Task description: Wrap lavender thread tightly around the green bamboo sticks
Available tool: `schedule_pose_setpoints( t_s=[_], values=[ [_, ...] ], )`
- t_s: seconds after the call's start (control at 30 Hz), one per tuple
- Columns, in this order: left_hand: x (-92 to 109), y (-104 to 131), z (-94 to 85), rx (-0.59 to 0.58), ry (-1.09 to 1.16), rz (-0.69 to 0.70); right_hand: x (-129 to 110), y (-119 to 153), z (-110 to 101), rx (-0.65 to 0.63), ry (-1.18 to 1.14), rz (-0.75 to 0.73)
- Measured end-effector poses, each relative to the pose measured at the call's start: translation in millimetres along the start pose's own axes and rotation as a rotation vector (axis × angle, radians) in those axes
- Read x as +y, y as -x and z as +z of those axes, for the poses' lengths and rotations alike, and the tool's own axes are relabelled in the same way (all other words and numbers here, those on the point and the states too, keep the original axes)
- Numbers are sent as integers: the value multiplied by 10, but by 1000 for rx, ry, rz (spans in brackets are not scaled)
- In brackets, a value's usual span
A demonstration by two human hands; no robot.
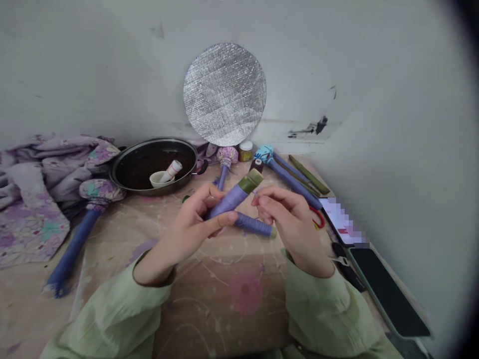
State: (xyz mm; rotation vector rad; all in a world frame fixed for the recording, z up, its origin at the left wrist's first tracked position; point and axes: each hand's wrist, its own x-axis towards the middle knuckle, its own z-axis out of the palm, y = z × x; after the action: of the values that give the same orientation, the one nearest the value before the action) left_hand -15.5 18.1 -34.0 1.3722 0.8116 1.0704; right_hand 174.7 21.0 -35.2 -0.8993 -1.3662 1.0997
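My left hand (204, 214) is wrapped around a green stick (245, 185) that has purple thread (226, 200) wound about most of its length. The stick tilts up to the right, its bare pale-tipped end showing. Close to that end, my right hand (282, 214) pinches a thin end of purple thread (256, 194) between thumb and fingers. Below the stick, a spool of blue-purple thread (254, 225) lies on the table, partly behind my left hand. A dark thread cone (257, 165) stands just behind the stick.
A black pan (129, 169) holding a white cup (161, 180) stands back left. Cloth-headed, thread-wrapped sticks (77, 244) (294, 179) lie on both sides. Red-handled scissors (318, 218) and phones (389, 289) are at right. A round silver foil disc (225, 94) leans on the wall.
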Motion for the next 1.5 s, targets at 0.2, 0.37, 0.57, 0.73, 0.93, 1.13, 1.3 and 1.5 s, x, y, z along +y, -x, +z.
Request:
schedule_pose_setpoints(
  t_s=[0.2, 0.37, 0.57, 0.73, 0.93, 1.13, 1.3, 1.5],
  values=[
    [117, 48, 5, 92, 143, -11, -48, 13, 17, -36, 60, 75],
    [218, 63, -44, 177, 124, 16, -76, -20, -10, -21, 121, 52],
    [273, 81, -137, 239, 140, 62, -75, -12, -104, -17, 94, 17],
    [174, 6, -145, 226, 115, 54, -96, 63, -146, 12, 32, -51],
    [116, -37, -108, 210, -8, 36, -155, 122, -90, 6, 9, -61],
    [25, -97, -102, 129, -40, -23, -190, 150, -68, 30, 43, -78],
    [-65, -149, -117, 96, -60, -29, -257, 161, -11, 13, 147, -111],
    [-127, -167, -119, 80, -112, 0, -275, 205, 72, -79, 332, -212]
  ],
)
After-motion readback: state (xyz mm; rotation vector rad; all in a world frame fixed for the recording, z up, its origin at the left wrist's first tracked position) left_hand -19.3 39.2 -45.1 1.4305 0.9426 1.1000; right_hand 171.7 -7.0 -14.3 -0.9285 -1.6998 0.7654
